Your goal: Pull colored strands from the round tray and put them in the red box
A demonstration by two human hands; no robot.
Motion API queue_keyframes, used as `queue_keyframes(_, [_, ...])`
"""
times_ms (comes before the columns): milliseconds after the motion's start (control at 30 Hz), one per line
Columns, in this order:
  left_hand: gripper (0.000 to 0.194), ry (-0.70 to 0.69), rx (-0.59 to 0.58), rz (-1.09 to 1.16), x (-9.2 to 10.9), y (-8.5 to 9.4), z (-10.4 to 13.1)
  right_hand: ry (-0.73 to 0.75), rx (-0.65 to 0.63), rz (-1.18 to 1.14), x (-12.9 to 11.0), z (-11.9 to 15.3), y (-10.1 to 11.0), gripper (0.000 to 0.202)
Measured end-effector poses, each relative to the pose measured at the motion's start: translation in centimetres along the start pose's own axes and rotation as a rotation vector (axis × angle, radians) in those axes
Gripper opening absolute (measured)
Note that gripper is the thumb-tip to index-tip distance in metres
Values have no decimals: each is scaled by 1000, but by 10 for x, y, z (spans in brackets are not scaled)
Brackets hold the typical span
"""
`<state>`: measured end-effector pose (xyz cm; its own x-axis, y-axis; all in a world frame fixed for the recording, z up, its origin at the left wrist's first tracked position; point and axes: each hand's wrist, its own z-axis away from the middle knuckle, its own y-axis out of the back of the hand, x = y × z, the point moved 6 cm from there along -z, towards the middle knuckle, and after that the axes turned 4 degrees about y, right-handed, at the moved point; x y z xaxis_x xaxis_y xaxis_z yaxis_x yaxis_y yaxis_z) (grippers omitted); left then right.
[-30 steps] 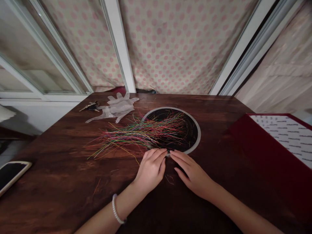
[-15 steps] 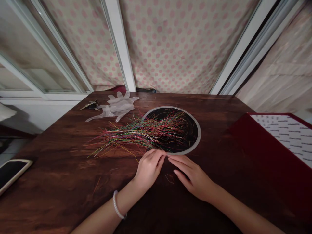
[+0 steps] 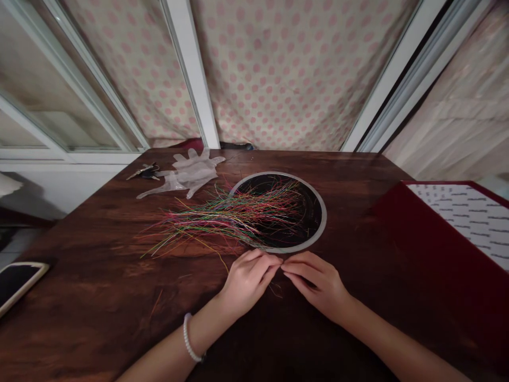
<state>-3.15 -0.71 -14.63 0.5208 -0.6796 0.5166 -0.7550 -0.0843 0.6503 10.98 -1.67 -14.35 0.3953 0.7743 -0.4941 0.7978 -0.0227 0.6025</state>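
My left hand (image 3: 250, 277), with a white beaded bracelet (image 3: 190, 338) on its wrist, has its thumb and fingers pinched together. Fingertip to fingertip with it, my right hand (image 3: 316, 285) is pinched too. Whatever they hold between them is too small to make out. Just beyond both hands lies a round black plate with a pale rim (image 3: 323, 220). A loose bundle of thin coloured wires (image 3: 222, 216) spreads over the plate and out to its left. One yellow strand reaches toward my left hand. A few thin scraps (image 3: 275, 289) rest on the table beneath my fingers.
Behind the wires lie a clear plastic glove (image 3: 191, 172) and a set of keys (image 3: 146, 172). A phone (image 3: 19, 284) is at the left table edge. To the right stands a dark red box (image 3: 413, 233) with a white patterned inside. A dotted curtain (image 3: 278, 74) hangs behind the table (image 3: 99, 281).
Both hands have drawn slightly back from the plate's rim toward me and a little to the right. My right thumb has closed up to its fingertips. The wires lie as before.
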Motion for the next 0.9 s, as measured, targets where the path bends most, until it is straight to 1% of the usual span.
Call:
queue_keyframes(67, [12, -19, -8, 11, 2, 0, 0, 17, 10, 2, -2, 0, 1, 22])
queue_keyframes(167, [12, -20, -10, 12, 3, 0, 0, 19, 70, -3, -3, -2, 6, 22])
queue_keyframes(300, [12, 12, 28, 9, 2, 2, -1, -50, 130, -25, -1, -2, 12, 18])
queue_keyframes(400, [13, 12, 42, 20, 1, 3, 0, -173, 118, -91, 4, -2, 12, 11])
queue_keyframes(467, [14, 1, 38, 28, 1, 2, 0, -312, 65, -160, 10, -2, 9, 9])
queue_keyframes(567, [15, -21, 45, 46, 1, 2, 0, -550, -14, -305, 20, 0, 3, 14])
queue_keyframes(633, [15, -12, 61, 74, 2, 3, 0, -661, -27, -435, 25, 2, 0, 19])
queue_keyframes(767, [14, 46, 82, 164, 1, 6, -3, -769, 1, -622, 31, 5, -5, 22])
queue_keyframes(900, [14, 96, 110, 227, 2, 9, -5, -805, 58, -668, 35, 8, -5, 22])
